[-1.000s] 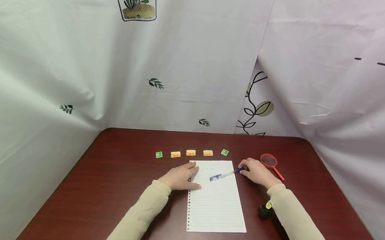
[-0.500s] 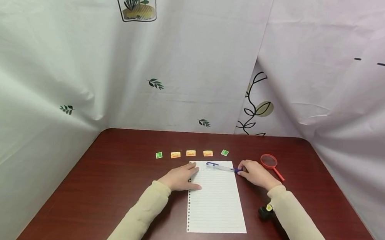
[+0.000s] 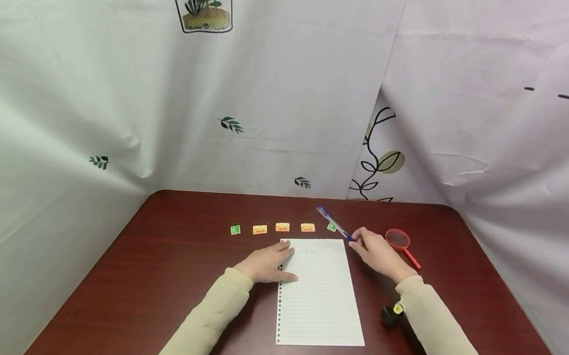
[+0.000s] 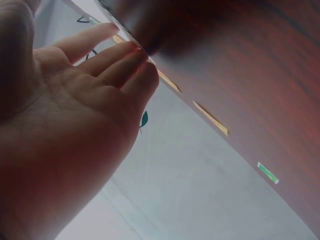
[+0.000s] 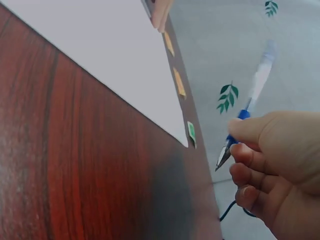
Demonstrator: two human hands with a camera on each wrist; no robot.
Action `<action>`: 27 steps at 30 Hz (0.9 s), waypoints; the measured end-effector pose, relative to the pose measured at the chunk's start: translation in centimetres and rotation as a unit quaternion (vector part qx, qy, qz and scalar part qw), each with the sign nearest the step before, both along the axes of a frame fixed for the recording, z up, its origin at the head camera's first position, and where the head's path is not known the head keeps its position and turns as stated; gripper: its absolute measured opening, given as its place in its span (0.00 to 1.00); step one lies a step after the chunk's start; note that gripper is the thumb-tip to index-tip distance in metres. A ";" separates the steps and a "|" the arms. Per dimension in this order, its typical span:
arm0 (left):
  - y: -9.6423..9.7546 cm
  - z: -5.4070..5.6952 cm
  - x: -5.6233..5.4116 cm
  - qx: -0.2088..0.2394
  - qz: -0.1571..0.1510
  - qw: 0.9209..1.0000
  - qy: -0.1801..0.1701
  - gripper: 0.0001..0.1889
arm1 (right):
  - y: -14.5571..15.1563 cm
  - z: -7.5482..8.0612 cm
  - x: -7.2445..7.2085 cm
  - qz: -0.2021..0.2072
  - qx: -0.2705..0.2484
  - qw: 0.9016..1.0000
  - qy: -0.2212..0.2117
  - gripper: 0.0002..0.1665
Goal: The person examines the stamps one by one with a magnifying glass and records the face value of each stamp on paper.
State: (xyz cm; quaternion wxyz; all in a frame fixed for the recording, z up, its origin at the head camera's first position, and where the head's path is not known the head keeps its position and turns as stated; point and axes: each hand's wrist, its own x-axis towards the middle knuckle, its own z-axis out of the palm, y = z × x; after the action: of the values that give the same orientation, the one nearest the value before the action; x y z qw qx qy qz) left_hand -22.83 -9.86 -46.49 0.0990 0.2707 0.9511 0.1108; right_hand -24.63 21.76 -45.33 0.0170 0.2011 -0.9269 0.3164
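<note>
My left hand (image 3: 265,262) lies over the left edge of a lined sheet of loose-leaf paper (image 3: 323,301), fingers extended and thumb spread onto it. Faint writing shows near the top of the sheet. Off the sheet's upper right corner, my right hand (image 3: 379,255) pinches a blue pen (image 3: 333,221) between thumb and forefinger. In the right wrist view the pen (image 5: 243,115) has a bare metal tip pointing down, a blue grip and a clear barrel, its back end blurred. The left wrist view shows my left palm (image 4: 85,110) with slightly bent fingers.
A row of small stickers crosses the table behind the paper, with orange ones (image 3: 282,227) between green ones (image 3: 235,230). A red magnifying glass (image 3: 398,240) lies right of my right hand. A small dark object (image 3: 388,316) is by the right sleeve. White patterned cloth (image 3: 283,86) surrounds the table.
The pen in my right hand has swung its far end from over the paper up past the sheet's top edge, toward the stickers. My left hand has stayed still.
</note>
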 end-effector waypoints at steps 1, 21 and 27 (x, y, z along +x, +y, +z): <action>0.0 0.0 0.0 0.000 0.000 1.000 0.000 0.43 | 0.0 0.0 0.0 -0.002 -0.005 1.000 0.002 0.09; 0.1 0.0 0.1 0.004 0.005 1.000 -0.003 0.43 | -0.4 0.8 0.4 -0.026 -0.099 0.994 0.048 0.08; 0.2 0.1 0.1 0.003 0.007 1.000 -0.005 0.43 | -0.2 1.2 0.4 -0.051 -0.091 0.993 0.056 0.03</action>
State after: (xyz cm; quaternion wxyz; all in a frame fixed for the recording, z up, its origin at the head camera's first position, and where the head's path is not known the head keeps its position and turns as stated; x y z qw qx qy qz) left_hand -22.70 -9.67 -46.42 0.1019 0.2641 0.9522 0.1152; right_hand -24.26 21.57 -44.16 0.1034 0.1691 -0.9010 0.3860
